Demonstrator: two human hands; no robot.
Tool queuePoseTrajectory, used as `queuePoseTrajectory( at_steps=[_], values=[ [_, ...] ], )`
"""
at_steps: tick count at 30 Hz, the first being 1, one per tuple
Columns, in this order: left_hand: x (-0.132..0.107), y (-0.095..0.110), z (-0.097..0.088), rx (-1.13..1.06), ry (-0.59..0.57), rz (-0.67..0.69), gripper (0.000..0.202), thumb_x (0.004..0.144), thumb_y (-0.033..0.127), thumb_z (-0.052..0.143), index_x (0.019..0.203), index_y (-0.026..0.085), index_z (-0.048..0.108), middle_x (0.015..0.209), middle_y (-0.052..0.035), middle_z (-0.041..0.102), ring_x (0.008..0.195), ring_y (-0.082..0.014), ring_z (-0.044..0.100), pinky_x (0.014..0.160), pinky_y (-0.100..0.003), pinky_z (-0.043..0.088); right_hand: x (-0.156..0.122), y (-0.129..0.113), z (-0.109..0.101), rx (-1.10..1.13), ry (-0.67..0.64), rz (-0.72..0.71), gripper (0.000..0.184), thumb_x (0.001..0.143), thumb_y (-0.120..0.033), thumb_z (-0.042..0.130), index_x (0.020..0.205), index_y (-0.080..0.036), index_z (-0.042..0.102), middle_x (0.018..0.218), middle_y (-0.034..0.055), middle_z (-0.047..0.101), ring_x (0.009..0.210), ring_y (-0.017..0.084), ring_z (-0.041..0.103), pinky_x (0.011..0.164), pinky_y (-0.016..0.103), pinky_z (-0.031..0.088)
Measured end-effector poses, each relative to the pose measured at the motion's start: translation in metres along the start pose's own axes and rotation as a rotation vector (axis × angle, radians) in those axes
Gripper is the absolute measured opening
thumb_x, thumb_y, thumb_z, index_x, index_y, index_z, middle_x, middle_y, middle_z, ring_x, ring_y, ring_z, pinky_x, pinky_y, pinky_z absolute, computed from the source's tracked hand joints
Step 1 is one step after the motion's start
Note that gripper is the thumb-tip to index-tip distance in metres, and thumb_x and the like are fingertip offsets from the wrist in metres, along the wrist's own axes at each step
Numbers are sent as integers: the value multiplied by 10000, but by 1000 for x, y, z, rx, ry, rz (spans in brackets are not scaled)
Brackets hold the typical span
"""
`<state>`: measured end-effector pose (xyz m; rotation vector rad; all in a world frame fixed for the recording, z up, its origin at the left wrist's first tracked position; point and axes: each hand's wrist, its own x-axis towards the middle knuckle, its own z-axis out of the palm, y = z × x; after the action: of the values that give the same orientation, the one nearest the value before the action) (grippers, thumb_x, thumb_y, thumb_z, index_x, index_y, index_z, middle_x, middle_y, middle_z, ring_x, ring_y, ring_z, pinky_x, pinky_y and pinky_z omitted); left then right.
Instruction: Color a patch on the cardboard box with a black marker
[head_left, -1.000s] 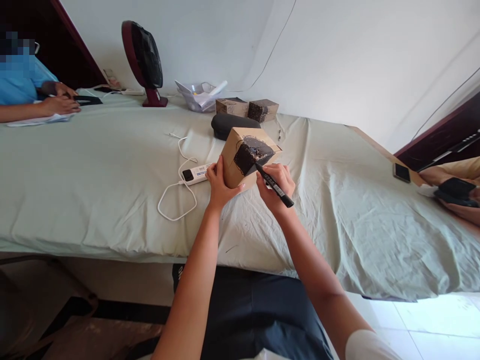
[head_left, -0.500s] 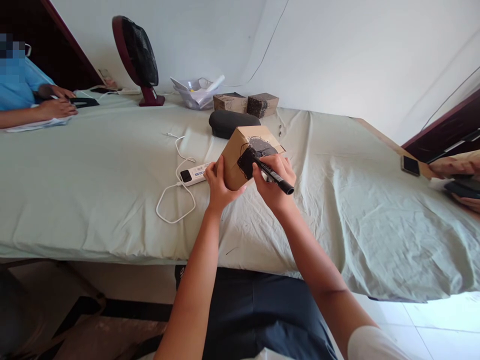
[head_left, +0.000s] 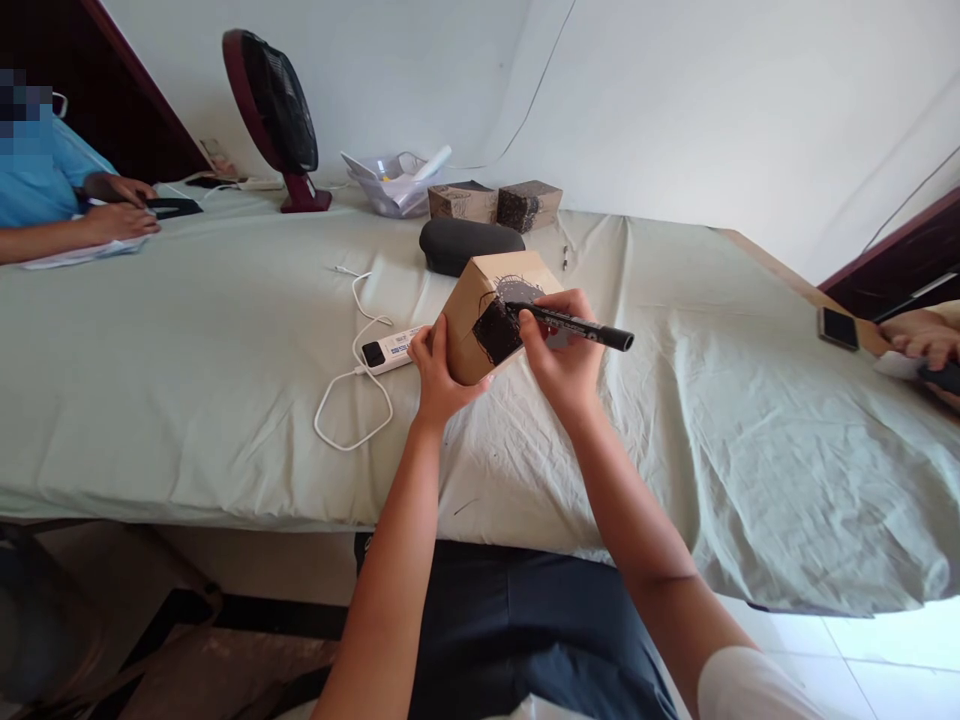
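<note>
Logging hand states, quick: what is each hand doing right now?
Left hand: closed on the cardboard box, gripping its left side.
Right hand: closed on a black marker, tip at the box's blackened patch.

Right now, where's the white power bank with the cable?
In the head view, the white power bank lies on the green sheet just left of the left hand steadying the cardboard box.
</note>
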<state>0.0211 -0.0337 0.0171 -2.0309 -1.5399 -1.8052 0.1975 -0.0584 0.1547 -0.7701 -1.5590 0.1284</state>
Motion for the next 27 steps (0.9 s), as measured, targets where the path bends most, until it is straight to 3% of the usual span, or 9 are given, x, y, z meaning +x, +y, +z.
queuePoseTrajectory(
  at_steps=[15,27],
  values=[
    [-1,-12,2,44,-34,-8,1423,570,439,981,1721,322,153,1475,-148,312,1430,-434,364,1255,-637,330,13,34,-12,17,48,106,255,968,-356,773,854,-230,583,720,-29,571,555,107,475,498,262,382],
    [-1,-16,3,-5,6,14,1347,621,491,956,1726,313,207,1463,-151,340,1397,-416,381,1250,-631,335,12,32,-24,93,55,217,281,915,-334,816,789,-212,596,662,-48,577,544,94,533,486,219,407]
  ],
)
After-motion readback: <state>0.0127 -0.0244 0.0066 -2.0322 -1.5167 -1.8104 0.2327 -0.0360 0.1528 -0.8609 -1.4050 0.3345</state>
